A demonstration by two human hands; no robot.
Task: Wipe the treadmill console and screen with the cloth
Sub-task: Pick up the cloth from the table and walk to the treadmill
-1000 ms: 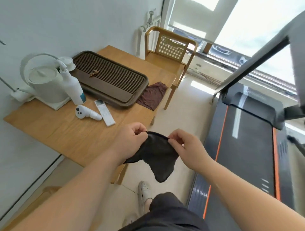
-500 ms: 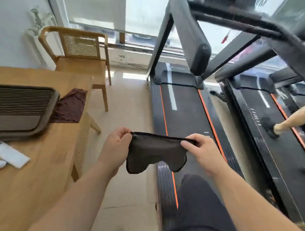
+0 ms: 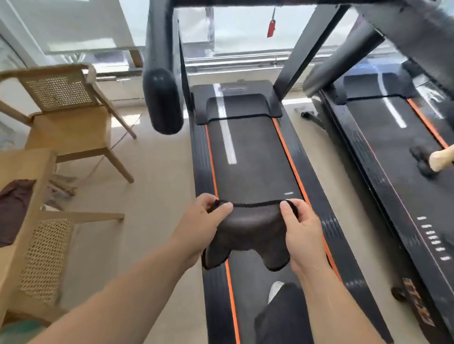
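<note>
A dark brown cloth [image 3: 248,228] is stretched between both hands over the treadmill belt [image 3: 250,157]. My left hand [image 3: 204,221] pinches its left top corner and my right hand [image 3: 299,230] pinches the right top corner. The cloth's lower edge hangs loose in two lobes. The treadmill has a black belt with orange side stripes. Its padded left handrail [image 3: 162,98] reaches toward me at upper left. Only the underside of the console bar [image 3: 270,3] shows along the top edge; the screen is out of view.
A second treadmill [image 3: 403,157] stands to the right, with another person's leg [image 3: 442,157] on it. A wooden cane-back chair [image 3: 66,117] stands at left. The wooden table's corner [image 3: 27,167] holds a maroon cloth [image 3: 12,208]. My leg [image 3: 282,316] is on the belt.
My view has swung right from the table to face along the treadmill. Both hands have kept hold of the cloth and now hold it spread over the belt.
</note>
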